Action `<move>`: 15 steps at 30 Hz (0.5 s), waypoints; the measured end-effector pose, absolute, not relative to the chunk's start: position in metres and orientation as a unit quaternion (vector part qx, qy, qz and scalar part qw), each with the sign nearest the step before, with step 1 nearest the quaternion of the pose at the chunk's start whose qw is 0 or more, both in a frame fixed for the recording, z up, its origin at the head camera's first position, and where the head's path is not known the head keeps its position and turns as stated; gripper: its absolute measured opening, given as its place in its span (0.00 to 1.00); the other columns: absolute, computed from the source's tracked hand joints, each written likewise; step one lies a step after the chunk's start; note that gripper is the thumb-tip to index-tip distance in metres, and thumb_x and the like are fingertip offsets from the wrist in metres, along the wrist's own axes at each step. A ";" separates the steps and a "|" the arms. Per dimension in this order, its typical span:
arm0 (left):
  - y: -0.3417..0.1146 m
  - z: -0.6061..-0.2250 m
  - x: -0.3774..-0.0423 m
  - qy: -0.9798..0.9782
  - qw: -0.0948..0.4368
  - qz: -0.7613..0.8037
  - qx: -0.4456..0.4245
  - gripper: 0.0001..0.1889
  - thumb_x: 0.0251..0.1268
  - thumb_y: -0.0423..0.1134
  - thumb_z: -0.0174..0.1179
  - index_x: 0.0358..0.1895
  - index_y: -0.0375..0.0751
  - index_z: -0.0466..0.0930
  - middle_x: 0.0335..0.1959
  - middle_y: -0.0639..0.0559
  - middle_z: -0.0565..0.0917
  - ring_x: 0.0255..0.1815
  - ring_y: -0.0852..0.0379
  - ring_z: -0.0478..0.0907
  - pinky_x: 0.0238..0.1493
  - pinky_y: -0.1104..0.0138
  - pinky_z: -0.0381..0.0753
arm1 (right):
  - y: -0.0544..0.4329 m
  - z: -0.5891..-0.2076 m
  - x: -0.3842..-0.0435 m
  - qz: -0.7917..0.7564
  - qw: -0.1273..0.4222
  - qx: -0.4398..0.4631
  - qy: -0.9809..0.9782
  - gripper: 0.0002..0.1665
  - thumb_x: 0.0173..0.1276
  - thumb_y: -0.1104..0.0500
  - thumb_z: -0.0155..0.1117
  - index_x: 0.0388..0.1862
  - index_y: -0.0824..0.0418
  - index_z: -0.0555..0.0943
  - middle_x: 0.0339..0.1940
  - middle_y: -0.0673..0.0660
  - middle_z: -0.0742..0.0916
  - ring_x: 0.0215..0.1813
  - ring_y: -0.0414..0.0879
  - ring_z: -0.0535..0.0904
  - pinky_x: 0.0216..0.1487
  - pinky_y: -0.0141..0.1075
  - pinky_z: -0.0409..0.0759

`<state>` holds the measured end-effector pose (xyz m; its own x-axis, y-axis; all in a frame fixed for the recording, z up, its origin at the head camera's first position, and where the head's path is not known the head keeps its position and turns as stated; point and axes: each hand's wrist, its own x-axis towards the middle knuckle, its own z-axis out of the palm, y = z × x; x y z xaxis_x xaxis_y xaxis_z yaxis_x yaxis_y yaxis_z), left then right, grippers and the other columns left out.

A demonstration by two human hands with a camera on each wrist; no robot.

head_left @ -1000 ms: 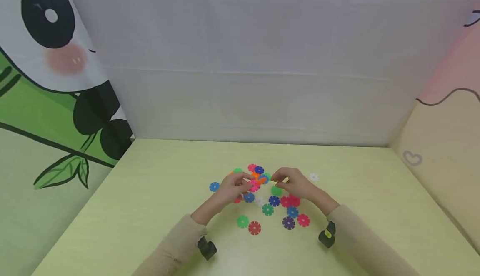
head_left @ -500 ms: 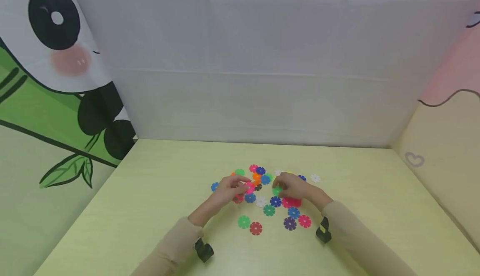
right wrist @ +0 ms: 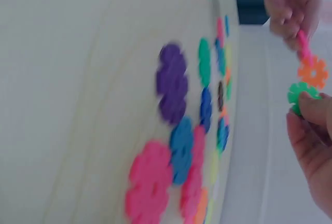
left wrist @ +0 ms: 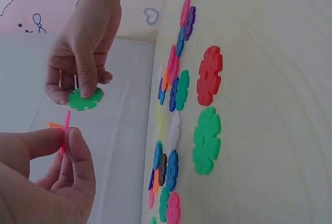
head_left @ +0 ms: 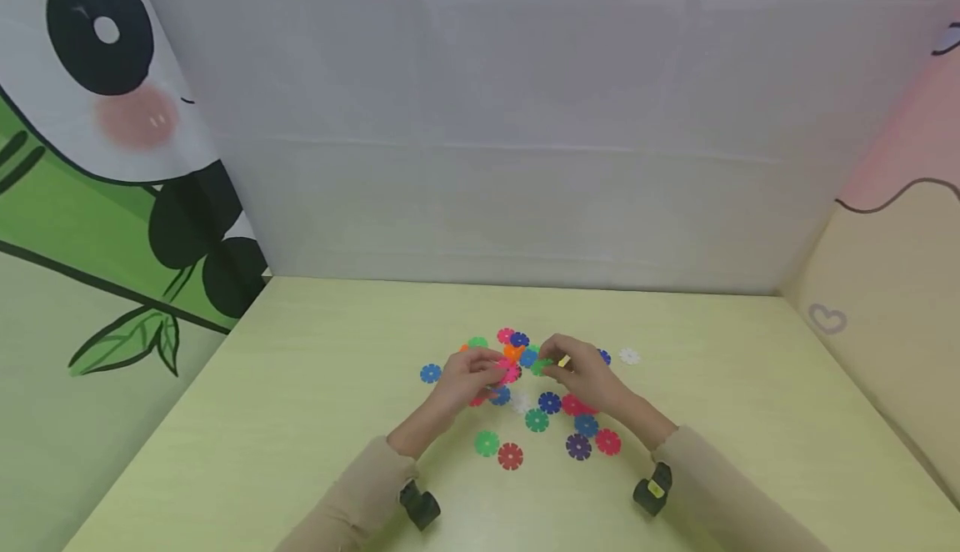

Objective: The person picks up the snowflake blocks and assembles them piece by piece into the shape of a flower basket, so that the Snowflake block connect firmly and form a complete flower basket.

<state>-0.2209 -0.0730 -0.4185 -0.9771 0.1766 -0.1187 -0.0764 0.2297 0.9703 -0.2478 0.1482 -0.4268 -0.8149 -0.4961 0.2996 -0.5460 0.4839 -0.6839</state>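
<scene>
My left hand (head_left: 461,381) is raised over the scattered discs and pinches a pink notched snowflake disc (right wrist: 304,47) between thumb and fingers. An orange snowflake disc (right wrist: 313,73) is joined to the pink one, set crosswise to it. Facing it, my right hand (head_left: 588,373) pinches a green snowflake disc (left wrist: 85,100) by its edge. In the left wrist view, a small gap separates this green disc from the pink one. The right wrist view has the green disc close by the orange one; whether they touch I cannot tell.
Several loose snowflake discs lie flat under and around the hands, among them a red disc (head_left: 511,456), a purple disc (head_left: 578,446) and a white disc (head_left: 629,355). The pale table (head_left: 300,385) meets a grey back wall (head_left: 525,218) and printed side panels.
My right hand dipped to a green disc on the table, took hold of it, and has lifted it leftward to the left hand. The left hand keeps its pink and orange pair, shifting slightly.
</scene>
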 end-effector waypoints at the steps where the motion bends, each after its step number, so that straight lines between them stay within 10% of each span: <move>1: -0.072 -0.418 -0.221 0.775 0.102 0.622 0.033 0.15 0.70 0.34 0.58 0.55 0.29 0.77 0.46 0.34 0.86 0.40 0.48 0.86 0.42 0.63 0.88 | 0.145 -0.424 -0.245 0.417 0.043 0.306 -0.855 0.07 0.65 0.70 0.65 0.41 0.63 0.79 0.37 0.57 0.87 0.39 0.46 0.82 0.37 0.29 0.81; 15: -0.064 -0.418 -0.221 0.764 0.088 0.639 0.012 0.14 0.69 0.31 0.58 0.54 0.28 0.78 0.44 0.34 0.87 0.38 0.49 0.86 0.37 0.66 0.87 | 0.134 -0.424 -0.236 0.429 0.126 0.337 -0.829 0.09 0.61 0.72 0.67 0.37 0.62 0.80 0.35 0.56 0.88 0.37 0.46 0.84 0.36 0.29 0.81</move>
